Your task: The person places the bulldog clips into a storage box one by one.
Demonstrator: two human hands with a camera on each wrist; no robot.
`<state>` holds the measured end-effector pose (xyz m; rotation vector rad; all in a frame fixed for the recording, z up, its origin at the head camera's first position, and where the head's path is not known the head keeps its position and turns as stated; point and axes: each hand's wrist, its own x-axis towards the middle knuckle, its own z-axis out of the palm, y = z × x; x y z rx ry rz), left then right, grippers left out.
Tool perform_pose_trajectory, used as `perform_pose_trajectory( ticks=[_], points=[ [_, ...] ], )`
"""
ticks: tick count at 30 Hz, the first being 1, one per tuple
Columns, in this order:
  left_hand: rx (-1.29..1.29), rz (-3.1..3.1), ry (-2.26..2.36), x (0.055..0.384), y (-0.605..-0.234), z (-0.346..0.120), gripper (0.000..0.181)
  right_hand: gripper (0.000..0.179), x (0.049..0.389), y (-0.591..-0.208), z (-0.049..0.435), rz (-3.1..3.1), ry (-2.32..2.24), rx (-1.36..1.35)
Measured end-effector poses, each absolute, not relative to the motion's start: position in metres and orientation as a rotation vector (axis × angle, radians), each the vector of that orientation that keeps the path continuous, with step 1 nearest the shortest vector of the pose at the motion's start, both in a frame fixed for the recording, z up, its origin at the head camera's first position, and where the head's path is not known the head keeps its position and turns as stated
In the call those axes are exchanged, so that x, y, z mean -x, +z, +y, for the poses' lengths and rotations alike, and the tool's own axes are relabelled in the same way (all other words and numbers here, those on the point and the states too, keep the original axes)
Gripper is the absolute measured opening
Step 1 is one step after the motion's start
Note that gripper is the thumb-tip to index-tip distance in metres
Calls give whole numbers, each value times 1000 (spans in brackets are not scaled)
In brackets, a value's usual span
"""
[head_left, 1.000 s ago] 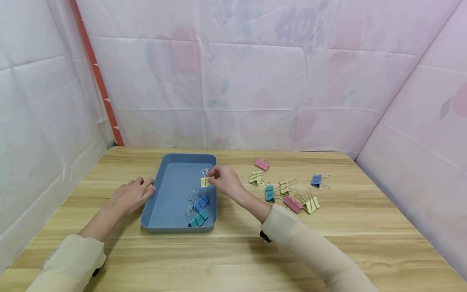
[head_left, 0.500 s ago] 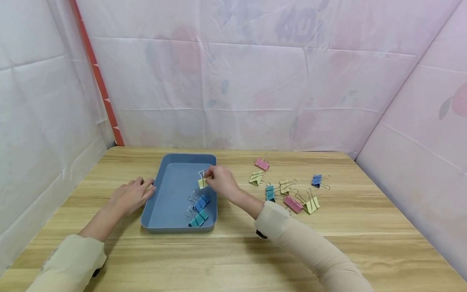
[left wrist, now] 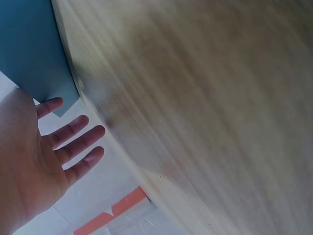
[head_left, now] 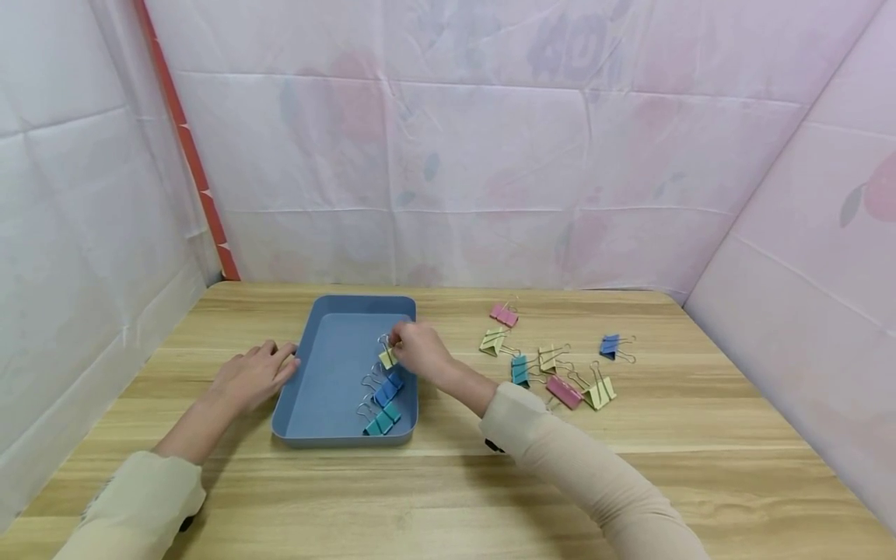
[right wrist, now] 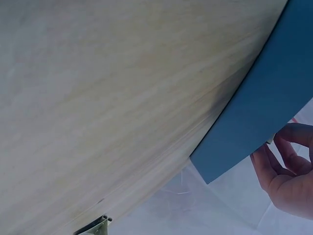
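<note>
Since the earlier frames, the pale-yellow metal binder clip with silver wire handles (head_left: 388, 359) has come slightly left and nearer to the person, carried by the right hand (head_left: 423, 350), and it tilts more now. I see that hand's grip narrow, thumb and fingertips pinching the clip; I can't make out exactly which part. The clip is within the shallow blue-grey rectangular tray (head_left: 325, 365), by its right wall; I can't tell whether it touches the floor.

Its handles point away from the person, leaning a little left, so I read its long axis, loops to body, as running far to near. Just nearer the person is a blue metal binder clip (head_left: 387, 389), then a teal metal binder clip (head_left: 382, 420), both with handles toward the left and bodies slanting from near-left to far-right.

For moving, I get the tray's bare floor from the clips across to the left wall and up to the far wall. The right wall runs close under the right hand. At the left wall, the left hand (head_left: 255, 373) has its fingers extended and spread, holding nothing, low over the wood-grain table (head_left: 448, 498).
</note>
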<state>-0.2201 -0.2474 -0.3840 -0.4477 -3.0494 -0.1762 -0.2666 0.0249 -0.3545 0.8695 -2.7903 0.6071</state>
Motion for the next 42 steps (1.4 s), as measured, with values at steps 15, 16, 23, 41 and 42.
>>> perform_pose_trajectory(
  ticks=[15,16,23,41,42],
  points=[
    [439,-3049,-178,220,-385,-247,46,6,267,-357,23,-2772,508,-909],
    [439,-3051,-178,220,-385,-247,46,6,267,-357,24,-2771,511,-910],
    [444,-3049,-182,220,-387,-248,46,7,265,-356,27,-2755,543,-916],
    [442,-3056,-173,220,-382,-247,46,6,242,-325,57,-2608,729,-906],
    [443,-3053,-173,220,-382,-246,46,6,241,-324,60,-2607,732,-899]
  ],
)
